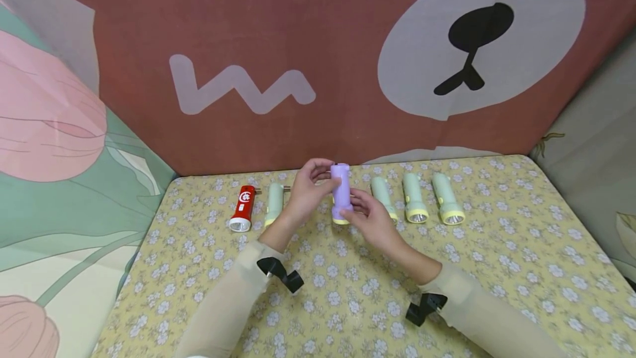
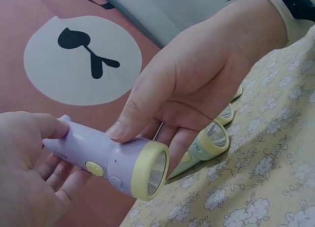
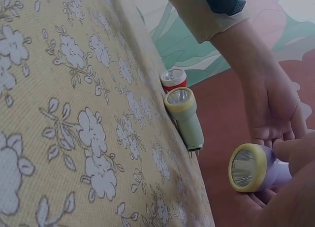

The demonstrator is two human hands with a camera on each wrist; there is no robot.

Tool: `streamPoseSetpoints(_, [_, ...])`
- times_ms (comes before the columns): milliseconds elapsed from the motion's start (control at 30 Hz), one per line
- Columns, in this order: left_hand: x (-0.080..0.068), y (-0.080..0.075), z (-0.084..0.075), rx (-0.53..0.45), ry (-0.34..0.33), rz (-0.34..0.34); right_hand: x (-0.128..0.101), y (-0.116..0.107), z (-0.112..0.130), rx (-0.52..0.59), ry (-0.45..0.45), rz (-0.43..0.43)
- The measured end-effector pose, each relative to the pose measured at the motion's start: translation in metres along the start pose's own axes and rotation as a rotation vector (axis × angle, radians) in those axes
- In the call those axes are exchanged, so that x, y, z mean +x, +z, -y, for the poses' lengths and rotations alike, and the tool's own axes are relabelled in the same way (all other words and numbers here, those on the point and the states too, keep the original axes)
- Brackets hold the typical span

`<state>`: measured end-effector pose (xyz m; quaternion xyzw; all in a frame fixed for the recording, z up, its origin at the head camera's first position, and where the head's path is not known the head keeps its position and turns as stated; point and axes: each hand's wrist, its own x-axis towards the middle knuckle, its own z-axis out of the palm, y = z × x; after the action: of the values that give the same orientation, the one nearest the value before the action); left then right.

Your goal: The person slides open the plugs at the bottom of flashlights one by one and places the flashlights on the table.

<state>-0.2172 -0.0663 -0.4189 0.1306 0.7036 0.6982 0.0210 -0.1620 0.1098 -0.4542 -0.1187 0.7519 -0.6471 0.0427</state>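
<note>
— What is being held, and where?

— A purple torch (image 1: 340,192) is held above the table (image 1: 502,269), in the middle of a row of torches. Its body is a smooth plastic cylinder, flared to a pale yellow rim round the lens, with a small yellow button on the side.

— How are the fingers placed?

— The tail end is gripped by the left hand (image 1: 308,189), fingers curled under the barrel and the thumb laid on top. The lens end is pinched by the right hand (image 1: 370,220), thumb pressed on the body just behind the yellow rim and the fingers cupped beneath.

— What lies around it?

— The table is covered with a woven yellow cloth printed with white flowers. A glossy red torch (image 1: 243,208) and a pale green torch (image 1: 274,202) are laid to the left, side by side. Three more green torches (image 1: 413,198) with yellow rims are set in a row to the right, lenses turned towards the person.
</note>
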Motion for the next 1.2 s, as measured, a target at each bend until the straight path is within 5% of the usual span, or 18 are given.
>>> streamPoseSetpoints(233, [-0.003, 0.001, 0.0, 0.084, 0.103, 0.0, 0.0, 0.001, -0.001, 0.001, -0.041, 0.004])
streamPoseSetpoints(667, [-0.01, 0.002, 0.002, 0.022, 0.184, 0.057, 0.002, 0.003, -0.012, -0.015, -0.067, -0.021])
streamPoseSetpoints(1200, [-0.018, -0.007, 0.004, 0.048, 0.202, 0.152, 0.002, 0.0, -0.01, -0.068, -0.041, -0.024])
